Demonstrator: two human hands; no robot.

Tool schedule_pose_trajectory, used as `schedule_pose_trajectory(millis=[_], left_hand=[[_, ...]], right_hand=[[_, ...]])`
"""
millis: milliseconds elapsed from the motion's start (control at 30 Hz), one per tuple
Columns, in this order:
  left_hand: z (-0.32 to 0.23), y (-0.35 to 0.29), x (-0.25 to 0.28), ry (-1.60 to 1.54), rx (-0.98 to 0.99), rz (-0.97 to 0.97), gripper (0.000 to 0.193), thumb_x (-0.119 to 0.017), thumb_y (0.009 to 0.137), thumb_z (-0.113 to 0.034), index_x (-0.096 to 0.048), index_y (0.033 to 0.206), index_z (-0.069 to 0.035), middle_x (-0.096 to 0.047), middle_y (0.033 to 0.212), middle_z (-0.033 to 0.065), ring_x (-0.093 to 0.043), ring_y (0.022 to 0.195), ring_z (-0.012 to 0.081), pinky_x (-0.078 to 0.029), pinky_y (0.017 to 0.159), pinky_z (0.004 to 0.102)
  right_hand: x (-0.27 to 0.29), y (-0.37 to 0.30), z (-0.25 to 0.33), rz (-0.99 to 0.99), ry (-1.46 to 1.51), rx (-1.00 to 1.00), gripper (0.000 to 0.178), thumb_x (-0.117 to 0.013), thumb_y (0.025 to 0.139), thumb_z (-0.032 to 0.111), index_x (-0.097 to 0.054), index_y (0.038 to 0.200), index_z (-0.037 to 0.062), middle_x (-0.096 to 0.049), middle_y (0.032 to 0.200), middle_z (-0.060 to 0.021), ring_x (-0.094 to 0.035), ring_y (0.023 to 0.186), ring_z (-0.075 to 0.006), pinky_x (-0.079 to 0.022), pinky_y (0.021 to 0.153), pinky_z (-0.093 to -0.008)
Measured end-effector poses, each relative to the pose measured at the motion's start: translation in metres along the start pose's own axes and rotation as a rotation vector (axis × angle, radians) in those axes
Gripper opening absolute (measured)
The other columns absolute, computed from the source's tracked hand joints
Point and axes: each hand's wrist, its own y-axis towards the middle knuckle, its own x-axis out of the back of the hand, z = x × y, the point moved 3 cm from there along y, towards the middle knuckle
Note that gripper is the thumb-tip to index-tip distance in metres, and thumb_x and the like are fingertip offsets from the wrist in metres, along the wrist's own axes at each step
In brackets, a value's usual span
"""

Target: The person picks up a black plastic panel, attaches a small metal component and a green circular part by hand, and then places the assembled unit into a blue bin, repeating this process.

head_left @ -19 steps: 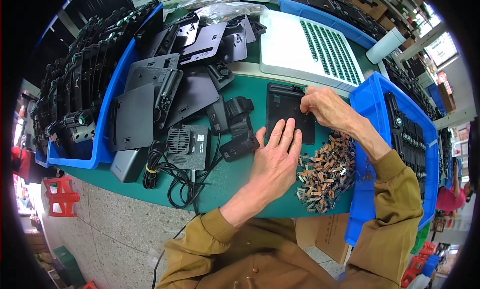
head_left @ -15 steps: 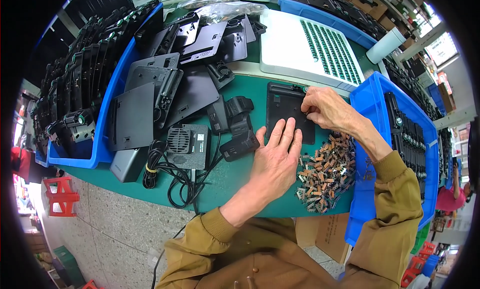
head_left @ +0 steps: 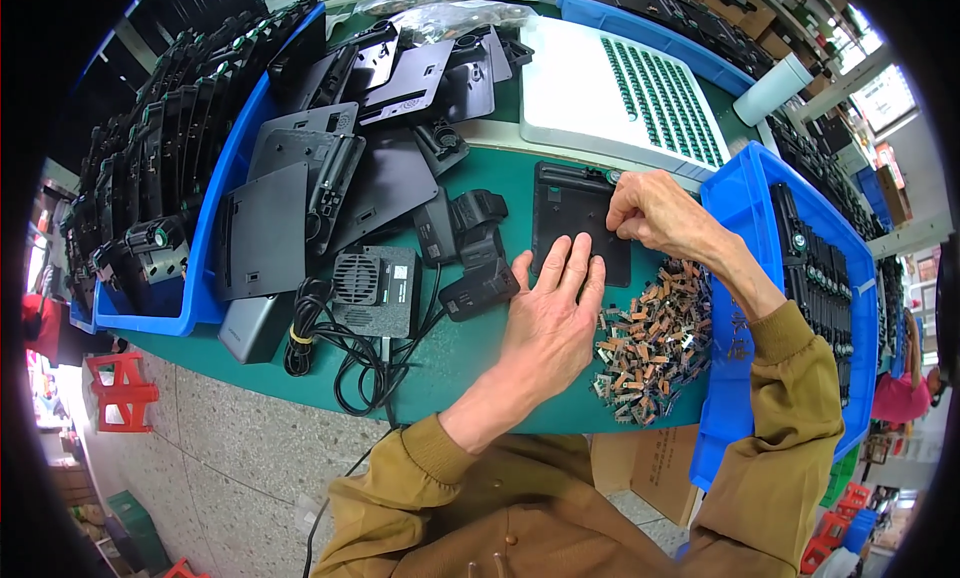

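Observation:
A black plastic panel (head_left: 572, 210) with a rounded ridge along its far edge lies on the green table mat. My left hand (head_left: 548, 323) rests on its near part, fingers stretched out and palm down. At the panel's right side is my right hand (head_left: 668, 216), thumb and fingers pinched together near the far right corner. Whatever the pinch may hold is hidden by the fingers. Just right of my left hand spreads a heap of small orange-brown and metal electronic parts (head_left: 650, 350).
More black panels (head_left: 265, 233) are stacked at left, beside a full blue crate (head_left: 205, 268). A grey vented box (head_left: 375, 290) with coiled black cable sits nearer. Behind is a white tray (head_left: 565, 93) of small green pieces; at right, a blue bin (head_left: 722, 408) with black parts.
My right hand has shifted slightly to the right and away from me along the panel's edge. My left hand has stayed put.

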Motion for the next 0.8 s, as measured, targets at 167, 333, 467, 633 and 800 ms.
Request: schedule_pose_trajectory(millis=[167, 333, 467, 633, 800], left_hand=[[0.0001, 0.0000, -0.0006, 0.002, 0.000, -0.009, 0.048, -0.064, 0.081, -0.014, -0.056, 0.126, 0.001, -0.047, 0.139, 0.0186, -0.042, 0.128, 0.0319, -0.028, 0.103, 0.0524], [0.0001, 0.0002, -0.0002, 0.009, -0.002, -0.008, 0.047, -0.063, 0.082, -0.014, -0.056, 0.126, 0.001, -0.047, 0.139, 0.0184, -0.043, 0.128, 0.0315, -0.028, 0.103, 0.0518], [0.0001, -0.0002, 0.0000, 0.015, 0.005, -0.008, 0.047, -0.063, 0.081, -0.014, -0.056, 0.126, 0.000, -0.047, 0.139, 0.0182, -0.043, 0.128, 0.0312, -0.028, 0.103, 0.0513], [0.0001, -0.0004, -0.0007, 0.006, 0.006, -0.010, 0.047, -0.064, 0.081, -0.014, -0.056, 0.125, 0.000, -0.047, 0.139, 0.0180, -0.042, 0.128, 0.0308, -0.027, 0.103, 0.0513], [0.0003, -0.0006, -0.0012, -0.005, 0.012, -0.022, 0.047, -0.064, 0.080, -0.013, -0.057, 0.124, 0.001, -0.047, 0.138, 0.0182, -0.042, 0.128, 0.0308, -0.027, 0.102, 0.0514]], right_hand=[[0.0001, -0.0021, 0.0026, -0.092, 0.067, -0.068, 0.018, -0.062, 0.063, -0.004, -0.067, 0.080, -0.0082, -0.065, 0.068, -0.0198, -0.066, 0.065, -0.0277, -0.051, 0.061, -0.0368], [-0.0031, -0.0001, 0.0001, -0.084, 0.048, -0.068, 0.018, -0.061, 0.066, -0.004, -0.067, 0.082, -0.0092, -0.066, 0.069, -0.0198, -0.067, 0.066, -0.0277, -0.053, 0.062, -0.0360], [-0.0040, -0.0028, -0.0004, -0.116, 0.109, -0.055, 0.019, -0.058, 0.066, -0.006, -0.066, 0.082, -0.0091, -0.066, 0.067, -0.0193, -0.067, 0.063, -0.0263, -0.053, 0.060, -0.0354], [-0.0046, -0.0036, 0.0014, -0.144, 0.069, -0.090, 0.016, -0.058, 0.066, -0.007, -0.066, 0.081, -0.0085, -0.065, 0.065, -0.0179, -0.067, 0.062, -0.0242, -0.052, 0.059, -0.0344], [-0.0070, -0.0050, -0.0018, -0.193, 0.100, -0.106, 0.013, -0.064, 0.066, -0.005, -0.065, 0.079, -0.0070, -0.065, 0.065, -0.0153, -0.066, 0.061, -0.0210, -0.051, 0.056, -0.0331]])
